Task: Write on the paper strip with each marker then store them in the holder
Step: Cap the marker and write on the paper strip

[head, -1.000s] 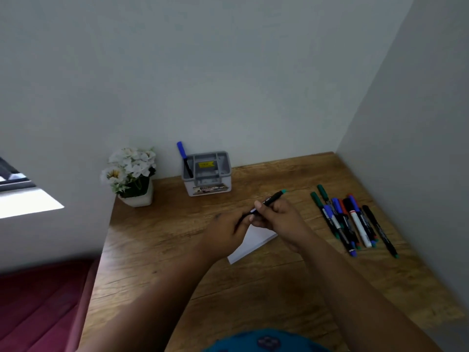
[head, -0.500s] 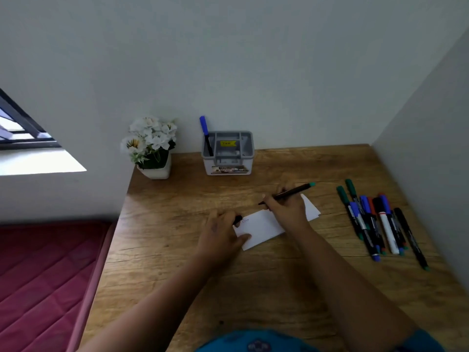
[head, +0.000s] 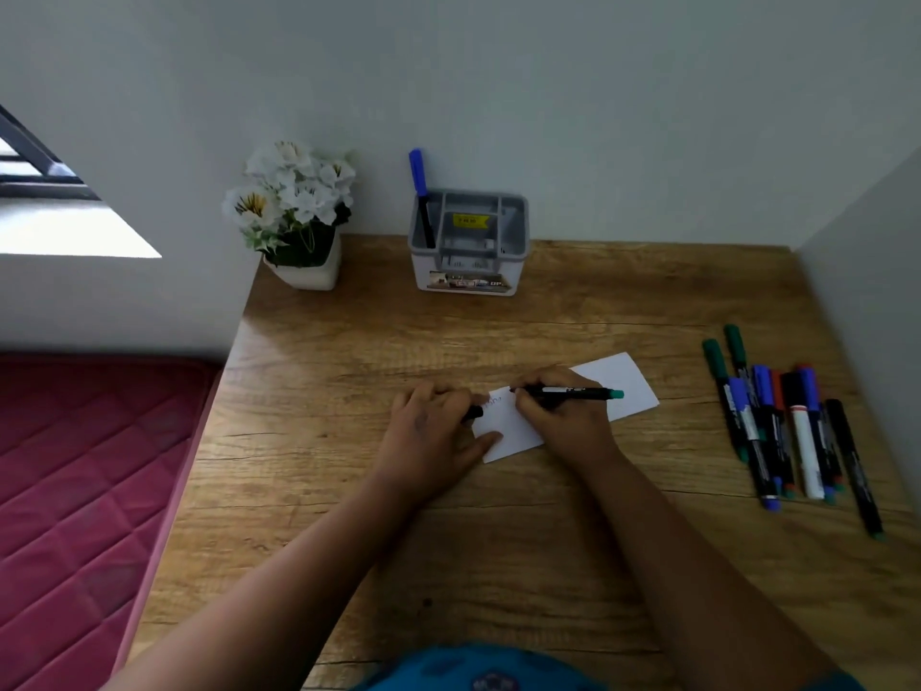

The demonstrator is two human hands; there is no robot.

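Head camera, one view.
It looked forward and down from my head, close over the desk (head: 498, 541).

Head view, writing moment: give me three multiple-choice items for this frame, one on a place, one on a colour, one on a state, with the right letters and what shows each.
1. Where does the loose group of markers lie?
A. on the table to the right of the paper strip
B. inside the holder
C. beside the flower pot

2. What colour is the cap of the one marker standing in the holder?
A. red
B. blue
C. green

3. What is the right hand doing?
A. resting open on the table
B. gripping a marker with its tip on the paper strip
C. reaching into the holder

Answers:
1 A, the markers lie side by side on the table near its right edge.
2 B, the blue-capped marker sticks up from the holder's left compartment.
3 B, the black marker is held over the paper strip, where faint writing shows.
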